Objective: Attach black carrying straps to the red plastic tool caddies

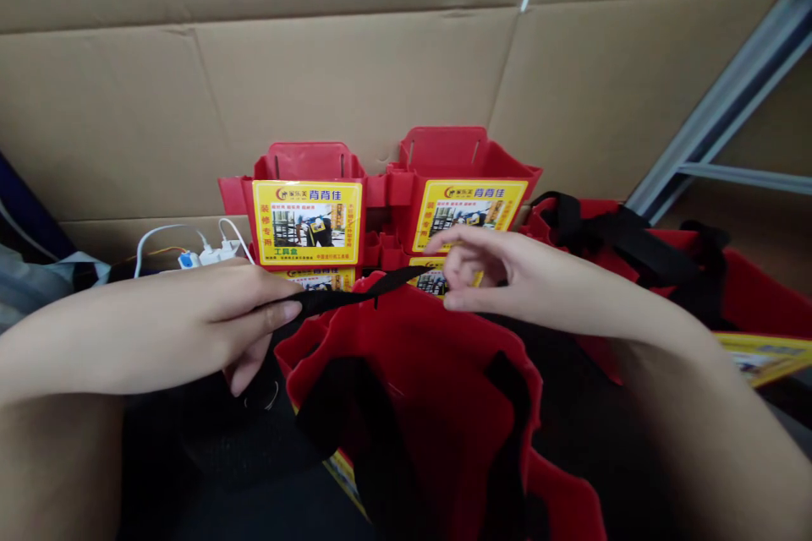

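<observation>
My left hand [244,321] is closed, with a black webbing strap [342,297] pinched between thumb and fingers. The strap stretches right, across the upper edge of a red plastic tool box [437,363] in front of me. Near the strap's far end is my right hand [479,270], its index finger and thumb apart and the other fingers curled. Whether those curled fingers touch the strap end, I cannot tell. More black straps [374,423] hang across the near box, whose lower part is in shadow.
Red tool boxes with yellow labels [309,224] stand stacked against a cardboard wall [355,84]. Another red box [754,296] with black straps lies at right, near a metal ladder-like frame [716,101]. White plugs and cables [212,252] sit behind my left hand.
</observation>
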{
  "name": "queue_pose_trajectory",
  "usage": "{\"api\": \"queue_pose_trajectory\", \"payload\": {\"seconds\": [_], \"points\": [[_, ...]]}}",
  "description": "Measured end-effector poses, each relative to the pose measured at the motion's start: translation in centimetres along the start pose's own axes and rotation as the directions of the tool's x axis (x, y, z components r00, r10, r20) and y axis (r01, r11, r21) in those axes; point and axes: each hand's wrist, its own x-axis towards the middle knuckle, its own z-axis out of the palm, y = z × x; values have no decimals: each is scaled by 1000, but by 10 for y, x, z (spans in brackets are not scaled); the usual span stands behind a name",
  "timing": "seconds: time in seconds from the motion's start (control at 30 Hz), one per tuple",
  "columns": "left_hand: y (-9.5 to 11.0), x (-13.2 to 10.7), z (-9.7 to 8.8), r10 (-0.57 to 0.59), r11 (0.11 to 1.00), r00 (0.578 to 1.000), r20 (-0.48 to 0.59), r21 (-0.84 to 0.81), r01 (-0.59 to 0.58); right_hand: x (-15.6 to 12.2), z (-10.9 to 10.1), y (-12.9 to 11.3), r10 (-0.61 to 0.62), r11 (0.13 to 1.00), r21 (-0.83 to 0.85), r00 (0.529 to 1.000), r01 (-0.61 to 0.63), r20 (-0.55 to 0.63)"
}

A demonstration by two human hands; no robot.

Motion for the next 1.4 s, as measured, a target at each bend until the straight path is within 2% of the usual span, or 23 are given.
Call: {"api": "queue_pose_trajectory", "payload": {"seconds": [0.07, 0.13, 0.23, 0.3, 0.37, 0.47, 0.53, 0.63, 0.7, 0.83, 1.0, 1.17, 1.4], "points": [[1, -1, -1, 0, 999, 999, 43, 53, -3, 7, 4, 2, -82, 994, 70, 996, 84, -38], [4, -1, 0, 36, 984, 998, 54, 175, -45, 12, 10, 2, -145, 985, 95, 989, 145, -8], [13, 5, 8, 188, 925, 980, -56, 346, -158, 15, 19, -4, -164, 986, 34, 986, 165, -26], [23, 16, 19, 288, 907, 946, -146, 359, -221, 13, 22, -9, -179, 984, -24, 981, 178, -79], [34, 30, 33, 327, 917, 919, -221, 309, -252, 11, 24, -12, -193, 980, -58, 978, 188, -84], [45, 49, 46, 293, 945, 902, -316, 240, -223, 9, 25, -14, -177, 983, -53, 983, 175, -43], [45, 54, 45, 256, 951, 906, -338, 255, -174, 9, 26, -13, -119, 993, 24, 993, 120, -22], [38, 49, 36, 183, 940, 938, -295, 333, -79, 11, 27, -11, -3, 980, 198, 999, -3, 32], [34, 46, 31, 146, 932, 954, -263, 359, -44, 14, 27, -9, 36, 967, 251, 997, -53, 74], [34, 50, 37, 137, 932, 971, -196, 359, -58, 22, 30, -3, 37, 954, 293, 996, -58, 76], [37, 61, 46, 125, 946, 967, -224, 321, -48, 27, 35, 6, 32, 908, 404, 980, -110, 195], [37, 58, 43, 142, 949, 973, -184, 304, -81, 28, 40, 12, 53, 894, 432, 985, -119, 162], [40, 64, 52, 124, 933, 958, -258, 359, -24, 35, 50, 15, 35, 896, 439, 997, -64, 73]]}}
